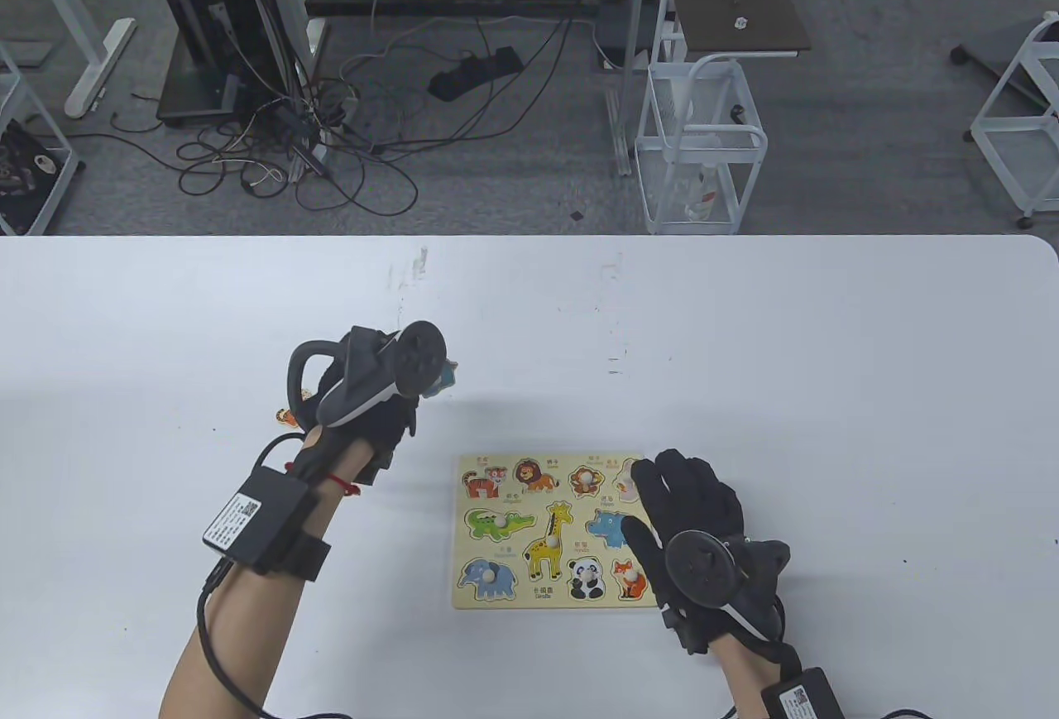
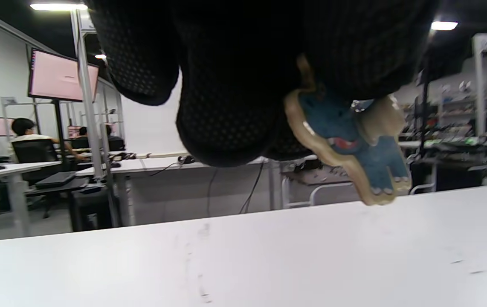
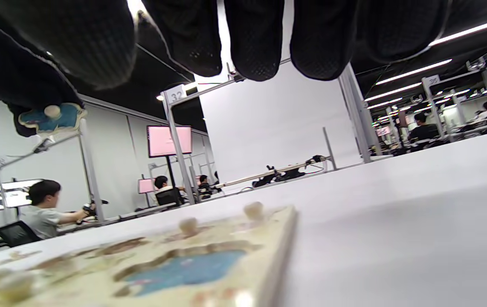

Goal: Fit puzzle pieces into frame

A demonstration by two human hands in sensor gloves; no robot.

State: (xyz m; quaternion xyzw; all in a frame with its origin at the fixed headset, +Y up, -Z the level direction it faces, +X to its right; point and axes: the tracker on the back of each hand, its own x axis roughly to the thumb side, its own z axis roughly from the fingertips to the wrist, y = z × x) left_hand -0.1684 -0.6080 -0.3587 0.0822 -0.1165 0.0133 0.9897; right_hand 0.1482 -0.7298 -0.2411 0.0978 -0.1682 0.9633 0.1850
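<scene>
The wooden puzzle frame (image 1: 496, 599) lies flat on the white table, with several animal pieces seated in it. A blue-printed recess (image 1: 610, 525) at its right side looks empty; it also shows in the right wrist view (image 3: 184, 266). My left hand (image 1: 426, 388) is raised to the left of and beyond the frame. It pinches a blue animal piece (image 1: 448, 376), seen clear of the table in the left wrist view (image 2: 354, 140). My right hand (image 1: 654, 496) lies open with fingers spread over the frame's right edge, holding nothing.
A small orange piece (image 1: 287, 417) lies on the table by my left wrist, partly hidden. The table's far edge (image 1: 529, 237) runs across the view; a white wire cart (image 1: 699, 144) stands on the floor beyond it.
</scene>
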